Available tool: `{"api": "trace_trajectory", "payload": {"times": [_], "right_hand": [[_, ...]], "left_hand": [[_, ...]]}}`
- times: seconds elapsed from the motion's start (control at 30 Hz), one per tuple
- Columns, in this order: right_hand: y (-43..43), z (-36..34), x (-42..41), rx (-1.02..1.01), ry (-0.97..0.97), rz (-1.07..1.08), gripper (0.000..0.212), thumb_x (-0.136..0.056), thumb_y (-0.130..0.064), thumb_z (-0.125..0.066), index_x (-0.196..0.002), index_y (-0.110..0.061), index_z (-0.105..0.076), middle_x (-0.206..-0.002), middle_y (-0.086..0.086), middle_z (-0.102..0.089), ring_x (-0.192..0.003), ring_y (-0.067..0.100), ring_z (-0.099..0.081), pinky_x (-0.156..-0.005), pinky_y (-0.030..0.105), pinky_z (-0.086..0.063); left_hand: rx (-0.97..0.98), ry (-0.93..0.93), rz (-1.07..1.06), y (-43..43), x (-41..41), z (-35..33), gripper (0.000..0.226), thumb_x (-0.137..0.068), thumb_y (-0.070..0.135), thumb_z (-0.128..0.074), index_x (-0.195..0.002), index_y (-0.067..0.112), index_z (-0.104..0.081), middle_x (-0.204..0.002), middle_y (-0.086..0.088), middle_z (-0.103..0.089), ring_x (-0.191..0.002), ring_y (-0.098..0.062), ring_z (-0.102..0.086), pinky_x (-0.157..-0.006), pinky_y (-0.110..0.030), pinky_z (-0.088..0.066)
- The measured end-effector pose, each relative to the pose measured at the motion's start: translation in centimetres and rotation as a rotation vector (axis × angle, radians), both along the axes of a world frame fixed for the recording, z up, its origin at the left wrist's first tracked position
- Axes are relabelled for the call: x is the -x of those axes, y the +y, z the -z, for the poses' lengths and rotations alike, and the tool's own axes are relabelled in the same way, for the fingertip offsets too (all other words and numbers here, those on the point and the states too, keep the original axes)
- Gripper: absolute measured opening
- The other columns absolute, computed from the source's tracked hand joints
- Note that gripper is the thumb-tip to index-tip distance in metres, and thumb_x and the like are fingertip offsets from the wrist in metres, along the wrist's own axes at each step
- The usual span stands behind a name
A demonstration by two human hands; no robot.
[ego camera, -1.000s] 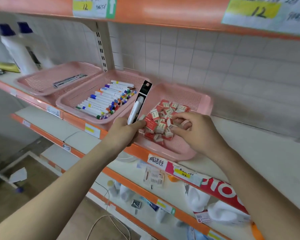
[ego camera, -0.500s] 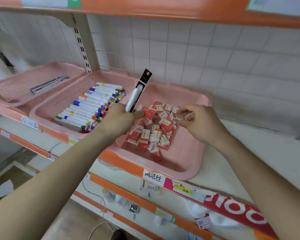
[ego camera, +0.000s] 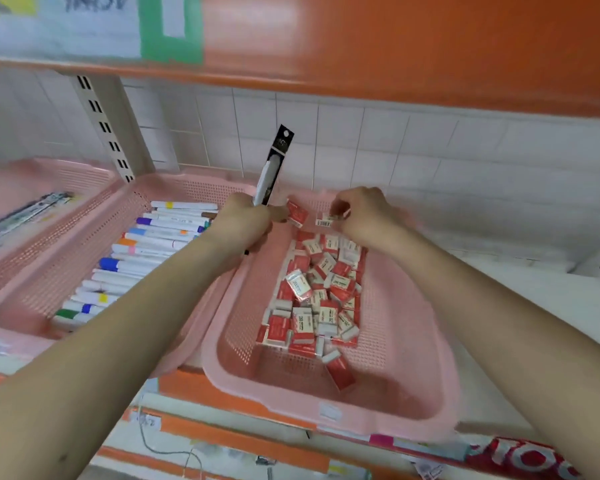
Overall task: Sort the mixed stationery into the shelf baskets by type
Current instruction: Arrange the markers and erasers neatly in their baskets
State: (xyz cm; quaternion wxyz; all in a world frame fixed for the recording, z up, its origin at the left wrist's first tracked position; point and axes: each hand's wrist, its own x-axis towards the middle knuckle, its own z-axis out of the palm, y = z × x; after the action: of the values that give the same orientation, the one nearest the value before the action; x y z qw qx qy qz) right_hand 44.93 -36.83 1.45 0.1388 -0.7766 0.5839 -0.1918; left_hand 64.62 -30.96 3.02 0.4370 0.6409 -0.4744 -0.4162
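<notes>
My left hand (ego camera: 245, 221) grips a packaged white pen (ego camera: 272, 169) that stands upright, and its fingertips also pinch a red eraser (ego camera: 297, 213). My right hand (ego camera: 362, 216) pinches another eraser (ego camera: 324, 221) above the far end of the right pink basket (ego camera: 406, 368), which holds several red-and-white erasers (ego camera: 314, 299). The middle pink basket (ego camera: 25, 296) holds several coloured markers (ego camera: 136, 261). The left pink basket (ego camera: 94, 176) holds packaged pens (ego camera: 21, 214).
An orange shelf (ego camera: 395, 43) with paper labels hangs close overhead. A slotted upright post (ego camera: 104, 129) stands behind the baskets. White tiles line the back wall, and bare white shelf (ego camera: 534, 317) lies right of the eraser basket. Lower shelves carry small goods.
Both hands rose from the eraser pile toward the basket's far end, each pinching an eraser. The pen stays upright in the left hand. The view came closer and looks more steeply down.
</notes>
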Motion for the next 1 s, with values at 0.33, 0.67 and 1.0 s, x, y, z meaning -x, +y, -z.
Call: {"api": "trace_trajectory", "payload": {"times": [0.33, 0.67, 1.0], "right_hand": [[-3.5, 4.2, -4.9, -0.138, 0.084, 0.113, 0.005, -0.088, -0.02, -0.071, -0.092, -0.02, -0.074, -0.084, -0.005, -0.071, -0.063, 0.0, -0.061, -0.047, 0.013, -0.038], [-0.8, 1.8, -3.8, -0.037, -0.316, 0.021, 0.012, -0.097, -0.024, -0.058, -0.104, -0.031, -0.065, -0.092, -0.02, -0.064, -0.073, -0.007, -0.064, -0.053, 0.005, -0.043], [3.4, -0.3, -0.6, 0.08, -0.169, -0.126, 0.033, -0.083, -0.039, -0.075, -0.112, -0.034, -0.063, -0.09, -0.03, -0.055, -0.083, -0.01, -0.056, -0.061, 0.0, -0.036]], "left_hand": [[-0.027, 0.049, 0.125, -3.4, -2.8, 0.1, 0.019, -0.083, 0.015, -0.073, -0.091, 0.001, -0.063, -0.045, 0.003, -0.043, -0.033, -0.013, -0.035, -0.037, -0.019, -0.026], [-0.022, 0.026, 0.187, -3.8, -2.9, 0.5, 0.022, -0.084, 0.021, -0.075, -0.088, 0.002, -0.065, -0.047, 0.004, -0.045, -0.035, -0.011, -0.037, -0.039, -0.019, -0.029], [-0.044, 0.023, 0.23, -2.1, 1.0, 0.8, 0.023, -0.086, 0.018, -0.074, -0.077, 0.008, -0.055, -0.048, -0.001, -0.046, -0.038, -0.014, -0.038, -0.039, -0.021, -0.03]]}}
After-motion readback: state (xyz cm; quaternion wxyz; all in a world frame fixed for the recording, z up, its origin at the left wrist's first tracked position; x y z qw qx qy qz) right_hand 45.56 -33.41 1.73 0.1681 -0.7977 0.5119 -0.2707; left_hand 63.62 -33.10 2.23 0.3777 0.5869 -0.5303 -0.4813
